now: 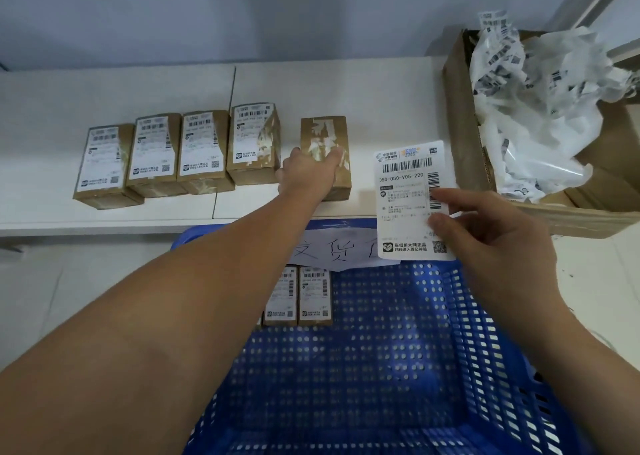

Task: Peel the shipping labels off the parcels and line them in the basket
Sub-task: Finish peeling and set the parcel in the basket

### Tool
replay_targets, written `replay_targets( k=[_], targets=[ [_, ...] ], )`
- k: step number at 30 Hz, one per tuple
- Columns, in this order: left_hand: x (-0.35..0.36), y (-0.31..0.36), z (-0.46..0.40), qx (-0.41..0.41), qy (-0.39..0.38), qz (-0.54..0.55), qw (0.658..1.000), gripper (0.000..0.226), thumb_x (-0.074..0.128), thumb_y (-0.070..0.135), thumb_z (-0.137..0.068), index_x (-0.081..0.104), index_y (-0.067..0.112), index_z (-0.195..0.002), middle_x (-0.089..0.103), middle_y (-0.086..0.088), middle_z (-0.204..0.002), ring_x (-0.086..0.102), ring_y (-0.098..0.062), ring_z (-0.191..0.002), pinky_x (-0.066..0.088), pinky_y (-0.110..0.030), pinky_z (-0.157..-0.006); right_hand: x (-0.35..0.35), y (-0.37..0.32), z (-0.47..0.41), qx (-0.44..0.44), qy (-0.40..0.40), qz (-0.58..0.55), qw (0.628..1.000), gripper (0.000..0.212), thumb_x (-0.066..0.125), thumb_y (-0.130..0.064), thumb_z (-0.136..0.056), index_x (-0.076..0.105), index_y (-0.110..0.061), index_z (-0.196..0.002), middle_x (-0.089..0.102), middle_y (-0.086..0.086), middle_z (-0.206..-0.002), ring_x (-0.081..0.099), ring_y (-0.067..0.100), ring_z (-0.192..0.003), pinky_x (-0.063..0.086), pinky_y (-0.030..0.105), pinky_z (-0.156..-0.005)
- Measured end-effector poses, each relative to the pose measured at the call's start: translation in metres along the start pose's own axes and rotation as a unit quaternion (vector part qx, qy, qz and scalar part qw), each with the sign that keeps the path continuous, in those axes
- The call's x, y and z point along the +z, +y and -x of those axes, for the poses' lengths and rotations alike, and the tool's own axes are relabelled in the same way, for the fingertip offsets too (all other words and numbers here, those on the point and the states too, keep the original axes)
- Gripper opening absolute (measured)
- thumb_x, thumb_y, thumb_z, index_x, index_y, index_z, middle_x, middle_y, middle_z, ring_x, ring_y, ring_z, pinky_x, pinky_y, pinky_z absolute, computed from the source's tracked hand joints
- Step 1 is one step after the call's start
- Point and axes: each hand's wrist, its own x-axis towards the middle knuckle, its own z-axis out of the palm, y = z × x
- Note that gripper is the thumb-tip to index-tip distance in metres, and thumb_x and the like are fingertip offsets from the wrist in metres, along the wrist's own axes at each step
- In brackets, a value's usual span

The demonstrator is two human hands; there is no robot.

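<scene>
At centre frame a stripped parcel (325, 156) is gripped by the left hand (308, 174) while a peeled label (408, 201), pinched by the right hand (491, 243), is best laid flat beside those in the basket (398, 350).

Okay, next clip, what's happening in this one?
A person is stripping shipping labels off small cardboard parcels. The right hand pinches a peeled label above the blue basket, while the left hand grips the bare parcel on the shelf. Four labelled parcels wait beside it.
</scene>
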Motion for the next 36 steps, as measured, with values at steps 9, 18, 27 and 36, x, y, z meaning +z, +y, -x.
replay_targets(
  k=[9, 18, 27, 36],
  targets=[
    [0.007, 0.023, -0.012, -0.007, -0.021, 0.004, 1.0, 0.099, 0.08, 0.054, -0.063, 0.033, 0.016, -0.141, 0.051, -0.012, -0.132, 0.059, -0.033, -0.115, 0.055, -0.049, -0.097, -0.006, -0.001, 0.003, 0.006, 0.007, -0.007, 1.0, 0.026, 0.073, -0.015, -0.09, 0.072, -0.035, -0.108, 0.074, -0.007, -0.097, 0.074, 0.005, -0.081, 0.059, 0.017, -0.064],
    [0.007, 0.028, -0.001, 0.075, -0.064, -0.019, 0.995, 0.098, 0.082, 0.04, -0.079, 0.02, 0.035, -0.155, 0.064, 0.004, -0.12, 0.065, -0.024, -0.106, 0.052, -0.033, -0.087, -0.016, -0.004, 0.003, 0.002, 0.031, -0.01, 0.999, 0.025, 0.073, -0.017, -0.092, 0.073, -0.037, -0.106, 0.075, -0.01, -0.084, 0.074, 0.007, -0.079, 0.061, 0.024, -0.069],
    [-0.066, 0.018, 0.107, 0.067, -0.083, 0.149, 0.983, 0.033, 0.049, 0.043, -0.106, 0.037, 0.052, -0.136, 0.069, 0.013, -0.118, 0.076, -0.01, -0.089, 0.063, -0.039, -0.077, -0.011, -0.022, 0.014, 0.009, 0.005, -0.073, 0.997, 0.024, 0.075, -0.013, -0.089, 0.073, -0.031, -0.104, 0.073, -0.017, -0.084, 0.072, 0.002, -0.073, 0.053, 0.011, -0.058],
    [-0.119, -0.052, 0.197, 0.03, -0.159, 0.224, 0.961, 0.048, 0.044, 0.05, -0.107, 0.029, 0.063, -0.151, 0.061, 0.028, -0.139, 0.062, -0.002, -0.126, 0.048, -0.041, -0.111, 0.013, -0.032, 0.044, 0.038, -0.083, -0.154, 0.984, 0.023, 0.075, -0.003, -0.085, 0.07, -0.017, -0.103, 0.077, -0.014, -0.087, 0.077, 0.011, -0.084, 0.06, 0.02, -0.074]
  ],
)
